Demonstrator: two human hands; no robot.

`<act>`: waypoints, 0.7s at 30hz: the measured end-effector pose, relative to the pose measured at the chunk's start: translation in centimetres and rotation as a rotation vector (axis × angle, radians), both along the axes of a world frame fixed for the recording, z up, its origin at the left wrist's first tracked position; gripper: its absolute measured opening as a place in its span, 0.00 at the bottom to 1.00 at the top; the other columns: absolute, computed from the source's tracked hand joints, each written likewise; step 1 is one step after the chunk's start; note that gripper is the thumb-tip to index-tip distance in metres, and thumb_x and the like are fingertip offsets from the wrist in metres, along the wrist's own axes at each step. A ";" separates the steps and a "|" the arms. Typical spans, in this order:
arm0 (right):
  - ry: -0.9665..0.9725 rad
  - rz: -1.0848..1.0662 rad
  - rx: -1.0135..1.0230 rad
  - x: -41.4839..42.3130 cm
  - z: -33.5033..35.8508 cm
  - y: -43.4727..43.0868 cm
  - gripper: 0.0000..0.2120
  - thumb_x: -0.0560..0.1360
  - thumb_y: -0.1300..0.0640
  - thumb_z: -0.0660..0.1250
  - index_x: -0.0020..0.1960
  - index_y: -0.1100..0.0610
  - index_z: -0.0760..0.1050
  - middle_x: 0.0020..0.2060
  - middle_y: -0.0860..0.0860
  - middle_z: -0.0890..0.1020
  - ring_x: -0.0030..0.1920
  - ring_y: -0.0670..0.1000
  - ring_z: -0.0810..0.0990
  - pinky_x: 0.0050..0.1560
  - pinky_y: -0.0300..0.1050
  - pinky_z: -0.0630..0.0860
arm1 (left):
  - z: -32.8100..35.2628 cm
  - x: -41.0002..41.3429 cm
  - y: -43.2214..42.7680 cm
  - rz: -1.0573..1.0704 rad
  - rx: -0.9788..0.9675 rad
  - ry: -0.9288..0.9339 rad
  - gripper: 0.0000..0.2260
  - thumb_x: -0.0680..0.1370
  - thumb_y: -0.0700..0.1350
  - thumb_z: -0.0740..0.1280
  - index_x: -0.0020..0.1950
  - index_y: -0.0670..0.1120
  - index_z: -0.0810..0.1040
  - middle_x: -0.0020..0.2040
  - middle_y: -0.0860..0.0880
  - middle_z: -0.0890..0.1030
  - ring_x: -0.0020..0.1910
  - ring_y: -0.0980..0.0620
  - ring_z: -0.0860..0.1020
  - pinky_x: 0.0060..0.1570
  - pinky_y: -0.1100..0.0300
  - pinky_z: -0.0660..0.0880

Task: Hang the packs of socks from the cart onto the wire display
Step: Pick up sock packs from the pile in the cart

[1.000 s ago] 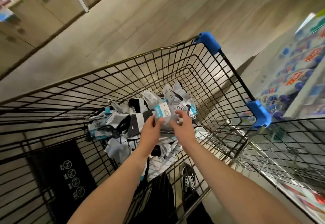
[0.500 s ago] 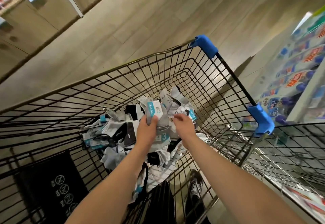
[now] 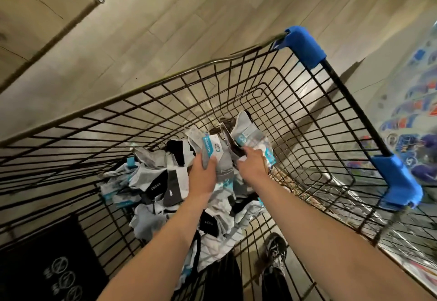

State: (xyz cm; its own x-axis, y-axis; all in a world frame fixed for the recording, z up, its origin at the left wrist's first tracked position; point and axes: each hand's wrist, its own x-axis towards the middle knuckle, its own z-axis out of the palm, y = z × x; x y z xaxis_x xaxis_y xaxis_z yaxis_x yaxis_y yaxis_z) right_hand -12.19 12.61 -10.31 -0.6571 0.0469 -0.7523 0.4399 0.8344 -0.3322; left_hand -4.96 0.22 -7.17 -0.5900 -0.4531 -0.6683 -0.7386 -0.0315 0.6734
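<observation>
A black wire shopping cart (image 3: 236,80) with blue corner guards holds a heap of sock packs (image 3: 151,182), grey, white and black with teal labels. My left hand (image 3: 203,175) grips a grey pack with a teal-and-white label (image 3: 212,150), lifted above the heap. My right hand (image 3: 251,163) reaches in beside it and pinches another grey-white pack (image 3: 250,135) that stands up from the heap. The wire display is out of sight.
Wood-look floor lies beyond the cart. A shelf of colourful goods (image 3: 406,116) runs along the right. A black sign with round icons (image 3: 59,274) hangs on the cart's near left. My shoe (image 3: 275,251) shows under the basket.
Both hands have risen a little with the packs. My right hand has closed on a second pack. The camera has swung, so the cart sits further right.
</observation>
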 end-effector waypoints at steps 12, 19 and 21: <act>0.076 -0.028 -0.265 7.5 5.7 -1.5 0.14 0.81 0.57 0.61 0.63 0.50 0.78 0.60 0.50 0.79 0.59 0.51 0.77 0.65 0.51 0.74 | 3.5 8.4 -0.3 0.238 0.089 -0.039 0.06 0.83 0.49 0.63 0.59 0.52 0.76 0.52 0.52 0.82 0.49 0.55 0.81 0.45 0.59 0.75; -0.066 0.055 -0.328 12.4 7.8 -4.0 0.14 0.81 0.56 0.63 0.65 0.53 0.78 0.62 0.50 0.80 0.62 0.50 0.78 0.67 0.51 0.74 | 5.7 13.5 -1.3 0.367 0.126 -0.099 0.03 0.83 0.48 0.62 0.57 0.55 0.72 0.54 0.50 0.81 0.49 0.52 0.81 0.49 0.52 0.80; -0.028 0.043 -0.324 12.3 8.2 -4.0 0.16 0.81 0.57 0.62 0.68 0.52 0.76 0.65 0.49 0.77 0.65 0.50 0.75 0.69 0.49 0.71 | 6.2 14.1 -1.6 0.408 0.149 -0.101 0.06 0.84 0.48 0.62 0.61 0.54 0.72 0.54 0.51 0.81 0.48 0.54 0.81 0.42 0.58 0.78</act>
State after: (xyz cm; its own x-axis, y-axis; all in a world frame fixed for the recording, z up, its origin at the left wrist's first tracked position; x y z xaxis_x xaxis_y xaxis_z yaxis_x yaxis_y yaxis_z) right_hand 0.12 8.64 -2.13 -0.6320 -0.2247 -0.7417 0.4196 0.7054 -0.5713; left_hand 9.16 -1.40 -0.99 -0.3108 -0.5298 -0.7891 -0.7076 -0.4253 0.5642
